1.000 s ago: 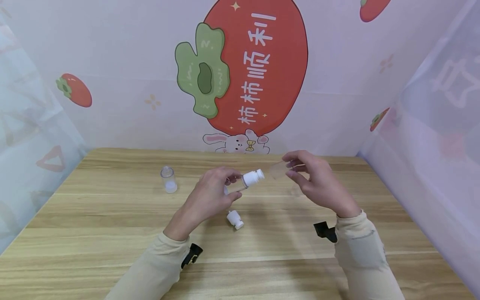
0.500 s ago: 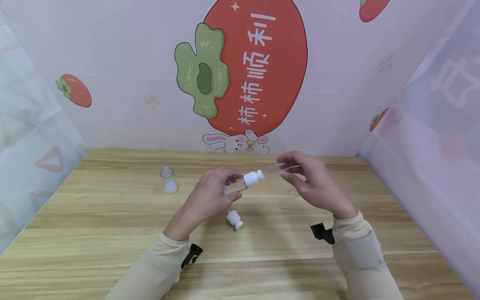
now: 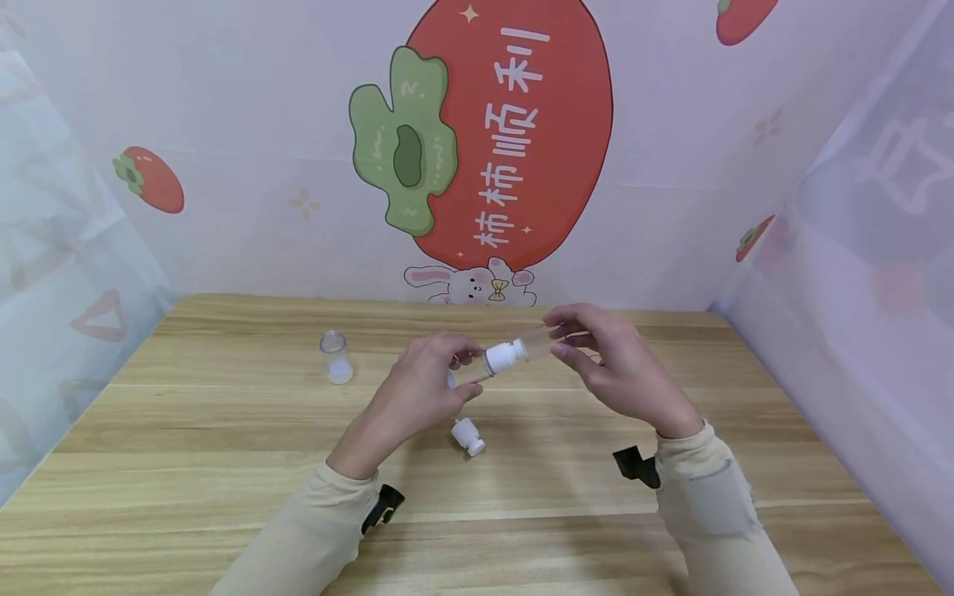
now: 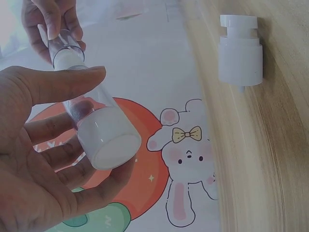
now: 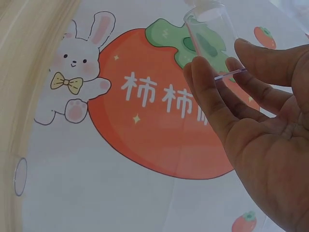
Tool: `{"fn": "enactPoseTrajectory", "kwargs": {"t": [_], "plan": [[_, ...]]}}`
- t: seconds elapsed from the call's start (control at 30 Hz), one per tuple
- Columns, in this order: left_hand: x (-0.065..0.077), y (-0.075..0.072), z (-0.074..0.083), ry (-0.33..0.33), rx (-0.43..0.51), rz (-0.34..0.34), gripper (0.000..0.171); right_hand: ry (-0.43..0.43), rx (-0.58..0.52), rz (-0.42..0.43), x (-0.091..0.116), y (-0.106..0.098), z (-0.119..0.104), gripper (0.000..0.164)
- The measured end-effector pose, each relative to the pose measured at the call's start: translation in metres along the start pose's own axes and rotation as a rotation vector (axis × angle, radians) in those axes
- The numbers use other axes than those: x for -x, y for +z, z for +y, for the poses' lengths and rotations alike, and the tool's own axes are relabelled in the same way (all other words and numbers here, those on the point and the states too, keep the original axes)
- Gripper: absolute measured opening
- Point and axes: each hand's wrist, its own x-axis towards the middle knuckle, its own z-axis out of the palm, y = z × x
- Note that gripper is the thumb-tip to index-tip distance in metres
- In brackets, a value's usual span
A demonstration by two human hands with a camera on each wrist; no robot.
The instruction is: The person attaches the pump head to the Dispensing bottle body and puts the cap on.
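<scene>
My left hand grips a small clear bottle with a whitish base, tilted up to the right above the table. A white pump head is fitted on its neck. In my right hand a clear cylindrical cap is pinched between thumb and fingers. Its mouth stands around the tip of the pump, as the right wrist view of the clear cap also suggests. Below my left hand a loose white pump head lies on the table.
A second clear bottle without a pump stands at the left back of the wooden table. A clear round-rimmed piece shows at the right wrist view's left edge. Behind the table rises a printed cloth backdrop.
My right hand has moved left with the clear cap, from a gap beside the pump to the cap's mouth over its tip. The left hand has barely moved.
</scene>
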Motion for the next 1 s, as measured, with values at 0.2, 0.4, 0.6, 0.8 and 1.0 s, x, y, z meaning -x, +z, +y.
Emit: {"fn": "enactPoseTrajectory", "kwargs": {"t": [0.2,0.4,0.6,0.8,1.0], "plan": [[0.0,0.0,0.0,0.001,0.002,0.0,0.035,-0.004,-0.021,-0.005,-0.001,0.002,-0.002,0.036],[0.0,0.0,-0.001,0.002,0.006,-0.004,0.035,0.002,-0.022,-0.018,-0.001,0.006,-0.004,0.036],[-0.001,0.001,0.0,-0.005,0.008,-0.01,0.034,0.001,-0.026,-0.031,-0.001,0.009,-0.003,0.035],[-0.001,0.0,0.0,0.001,-0.001,-0.008,0.035,0.003,-0.036,-0.039,-0.002,0.011,-0.003,0.033],[-0.001,0.001,0.0,0.003,-0.005,-0.004,0.035,0.0,-0.051,-0.051,-0.002,0.014,-0.004,0.033]]}}
